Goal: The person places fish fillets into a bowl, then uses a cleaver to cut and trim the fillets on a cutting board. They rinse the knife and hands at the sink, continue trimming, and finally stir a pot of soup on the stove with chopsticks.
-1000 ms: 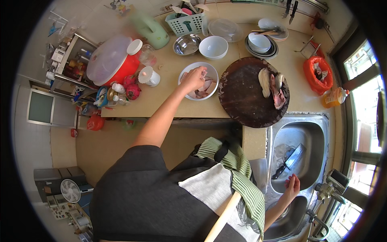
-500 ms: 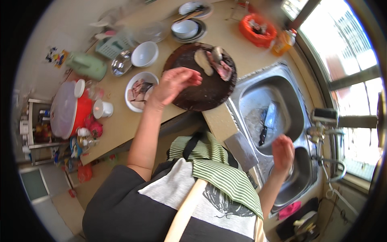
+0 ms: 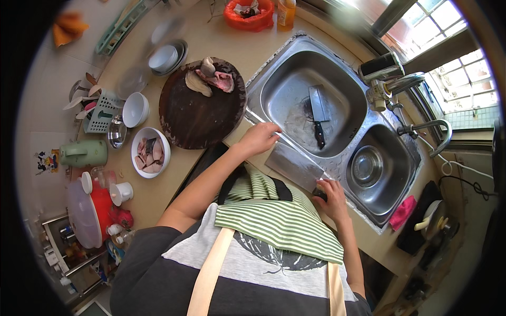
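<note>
Along the sink's front rim lies a broad steel cleaver (image 3: 294, 164), its flat rectangular blade beside my apron. My right hand (image 3: 333, 200) is closed round its dark handle (image 3: 319, 194), which mostly hides under the fingers. My left hand (image 3: 257, 140) has its fingers bent together by the blade's far corner and the sink rim; what they pinch, if anything, is hidden. A knife (image 3: 318, 113) with a black handle rests in the larger sink basin (image 3: 348, 89). Pieces of raw fish (image 3: 216, 79) lie on the round dark chopping board (image 3: 190, 118).
A white bowl of fish pieces (image 3: 151, 152) stands left of the board, near an empty white bowl (image 3: 136, 109) and a green kettle (image 3: 84, 154). A metal bowl (image 3: 367, 165) sits in the smaller basin. Behind is a red-lined bin (image 3: 249, 15); a faucet (image 3: 400, 87) stands right.
My view has turned toward the sink. My left hand has come from above the board to the sink's front edge. My right hand has moved onto the cleaver handle.
</note>
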